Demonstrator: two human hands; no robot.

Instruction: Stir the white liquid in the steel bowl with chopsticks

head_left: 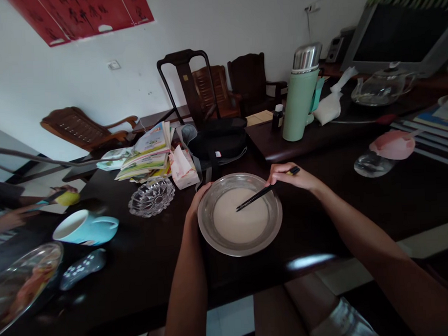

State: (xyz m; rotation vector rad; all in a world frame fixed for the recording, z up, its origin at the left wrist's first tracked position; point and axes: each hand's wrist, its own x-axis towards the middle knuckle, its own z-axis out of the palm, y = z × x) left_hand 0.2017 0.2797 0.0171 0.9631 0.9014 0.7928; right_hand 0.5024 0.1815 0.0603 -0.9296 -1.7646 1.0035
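Note:
A round metal bowl (204, 222) stands on the dark table in front of me, with a pale, milky liquid (237, 226) inside. My left hand (198, 199) grips its left rim, the fingers partly hidden along the outer side. Black chopsticks (255, 198) are held in my right hand (288, 175) above the right rim. They slant down to the left, and their tips meet the liquid near the bowl's middle.
Left of the bowl are a glass dish (151, 197), tissue pack (183, 169), blue mug (81, 229), remote (82, 268) and glass bowl (58, 250). A green thermos (299, 106) and pink-lidded container (392, 145) stand right. Another person's hand (12, 219) is far left, near a yellow fruit.

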